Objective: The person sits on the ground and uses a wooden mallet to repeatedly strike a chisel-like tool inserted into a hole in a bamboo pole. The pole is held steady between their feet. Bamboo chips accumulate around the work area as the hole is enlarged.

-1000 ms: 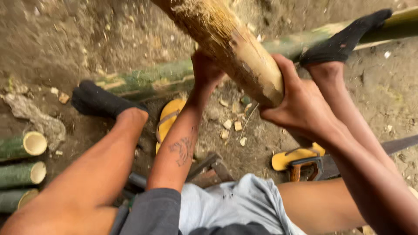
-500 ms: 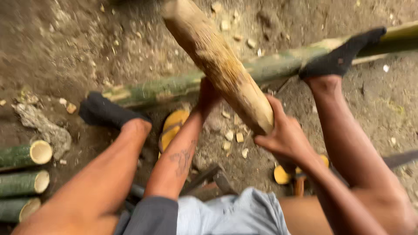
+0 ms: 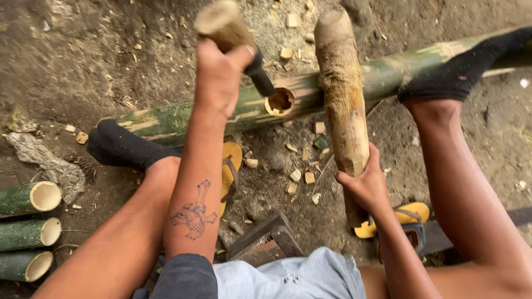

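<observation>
Firmly, the left hand (image 3: 219,77) is closed round a chisel (image 3: 235,41) whose dark tip sits at the hole (image 3: 280,101) cut in the green bamboo pole (image 3: 183,119), while the right hand (image 3: 363,185) grips a wooden mallet (image 3: 343,88) raised upright, crossing over the pole. Both black-socked feet (image 3: 119,147) pin the pole; chips (image 3: 302,177), yellow sandals (image 3: 230,166) and cut bamboo pieces (image 3: 30,232) lie around.

We see soft, even daylight with no glare and only faint shadows under the bamboo pole (image 3: 183,116). The wooden club (image 3: 343,88) and raised tool top are slightly blurred; the edges bend mildly.
</observation>
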